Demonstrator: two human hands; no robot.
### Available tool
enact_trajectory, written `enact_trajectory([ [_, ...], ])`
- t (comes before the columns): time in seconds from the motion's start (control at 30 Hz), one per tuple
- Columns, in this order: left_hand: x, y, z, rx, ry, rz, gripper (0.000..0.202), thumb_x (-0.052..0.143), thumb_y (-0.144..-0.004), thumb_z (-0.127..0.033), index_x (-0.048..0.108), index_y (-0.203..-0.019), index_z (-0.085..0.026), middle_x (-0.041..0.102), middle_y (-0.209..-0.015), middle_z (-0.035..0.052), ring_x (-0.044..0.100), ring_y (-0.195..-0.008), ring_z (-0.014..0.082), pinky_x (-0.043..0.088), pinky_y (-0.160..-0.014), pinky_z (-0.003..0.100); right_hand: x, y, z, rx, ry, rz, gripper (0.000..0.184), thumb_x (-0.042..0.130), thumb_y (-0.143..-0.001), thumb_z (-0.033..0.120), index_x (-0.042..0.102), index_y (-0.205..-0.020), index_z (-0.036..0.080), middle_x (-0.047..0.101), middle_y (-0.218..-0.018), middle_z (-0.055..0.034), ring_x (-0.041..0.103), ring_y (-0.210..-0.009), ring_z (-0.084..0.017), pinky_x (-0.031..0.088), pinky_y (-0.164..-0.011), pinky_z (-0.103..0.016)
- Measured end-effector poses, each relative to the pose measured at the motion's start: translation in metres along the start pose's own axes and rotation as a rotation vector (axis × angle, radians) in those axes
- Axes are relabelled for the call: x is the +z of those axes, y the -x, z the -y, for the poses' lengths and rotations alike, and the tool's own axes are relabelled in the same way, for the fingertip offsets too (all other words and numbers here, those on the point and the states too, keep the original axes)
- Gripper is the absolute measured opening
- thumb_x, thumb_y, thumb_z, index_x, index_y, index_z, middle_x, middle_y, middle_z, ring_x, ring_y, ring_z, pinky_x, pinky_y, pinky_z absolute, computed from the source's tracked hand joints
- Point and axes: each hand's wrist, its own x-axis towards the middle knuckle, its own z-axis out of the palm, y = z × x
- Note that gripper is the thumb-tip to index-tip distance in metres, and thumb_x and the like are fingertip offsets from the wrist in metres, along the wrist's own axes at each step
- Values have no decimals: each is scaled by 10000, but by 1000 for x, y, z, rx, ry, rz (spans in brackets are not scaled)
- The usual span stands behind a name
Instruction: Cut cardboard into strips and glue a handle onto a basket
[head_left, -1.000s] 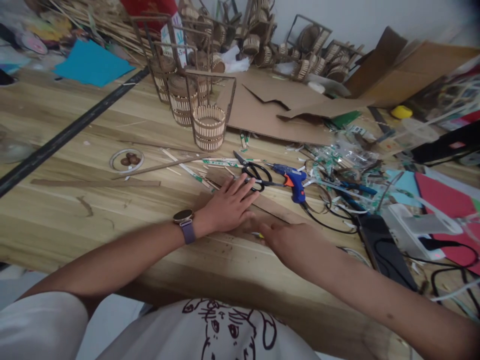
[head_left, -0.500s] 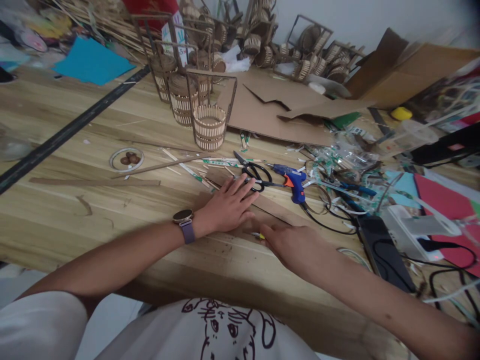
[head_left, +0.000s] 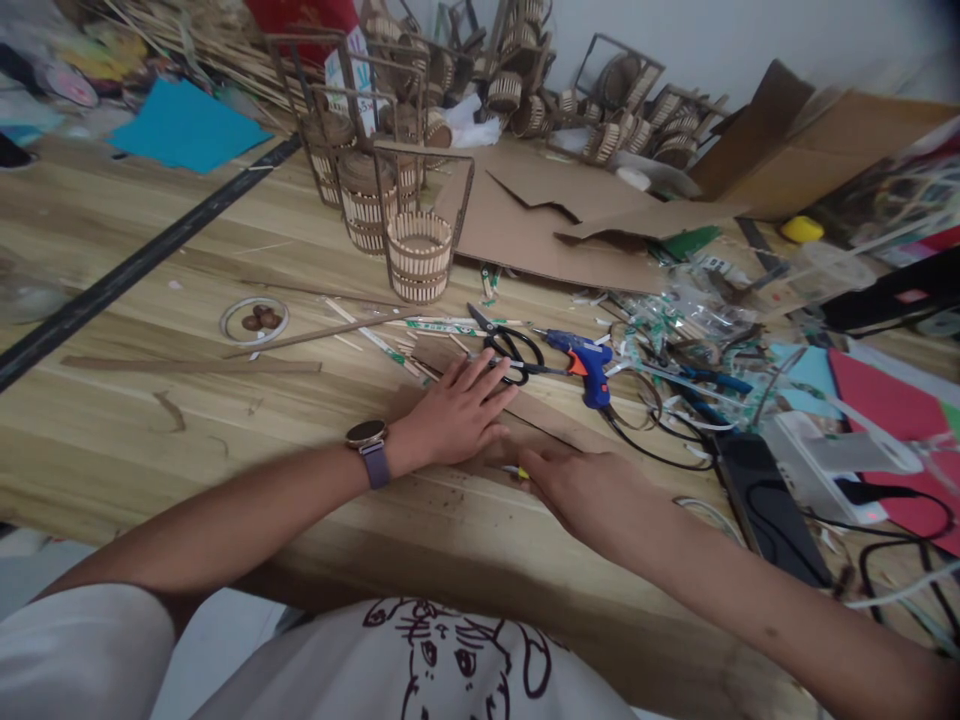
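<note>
My left hand (head_left: 459,412) lies flat with its fingers spread, pressing on a brown cardboard piece (head_left: 541,412) on the wooden table (head_left: 150,420). A watch (head_left: 367,436) is on that wrist. My right hand (head_left: 583,488) rests just right of it, at the cardboard's near edge. Its fingers are closed on a small yellow-tipped tool (head_left: 520,471) whose body is hidden. Black-handled scissors (head_left: 511,354) lie just beyond my left fingertips. A blue and orange glue gun (head_left: 586,362) lies to their right.
Stick baskets (head_left: 418,256) with tall handles stand further back, with more piled by the wall. Large cardboard sheets (head_left: 540,225) lie behind. A tape ring (head_left: 253,320), thin sticks, cables, a black box (head_left: 765,500) and coloured paper crowd the right side.
</note>
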Motion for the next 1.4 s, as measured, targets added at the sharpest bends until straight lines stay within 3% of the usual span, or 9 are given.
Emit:
enact_trajectory([
  [0.27, 0, 0, 0, 0, -3, 1, 564, 463, -1044, -485, 481, -1496, -148, 305, -1647, 173, 204, -1539, 391, 221, -1218, 571, -2, 0, 1, 11, 19, 8, 337, 533, -998, 200, 619, -1324, 193, 792, -1003, -103, 766, -826, -243, 468, -536, -267],
  [0.47, 0, 0, 0, 6, 2, 4, 567, 450, -1049, -488, 489, -1492, -137, 308, -1645, 178, 207, -1536, 400, 231, -1214, 581, -12, 0, 7, 46, 39, 109, 523, 473, -957, 72, 523, -1458, 214, 796, -1000, -116, 782, -804, -250, 495, -516, -256],
  [0.63, 0, 1, 0, 12, 1, -8, 570, 463, -1044, -483, 482, -1497, -136, 303, -1644, 189, 211, -1533, 405, 235, -1207, 590, -18, -2, 14, 41, 52, 96, 564, 486, -879, -30, 588, -1395, 173, 799, -956, -135, 788, -798, -276, 544, -539, -282],
  [0.87, -3, 2, 0, 5, 10, 5, 609, 447, -1047, -494, 407, -1543, -142, 276, -1655, 185, 187, -1542, 396, 220, -1215, 587, -31, -6, 19, 50, 64, 185, 535, 476, -862, -61, 649, -1316, 162, 809, -941, -143, 790, -858, -322, 581, -592, -327],
  [1.4, -1, 4, 4, 33, 6, -2, 609, 425, -1053, -486, 384, -1559, -150, 269, -1662, 165, 151, -1551, 389, 181, -1226, 603, -13, -4, 14, 22, 26, 140, 448, 509, -882, -27, 668, -1258, 159, 808, -923, -130, 793, -816, -289, 577, -564, -303],
])
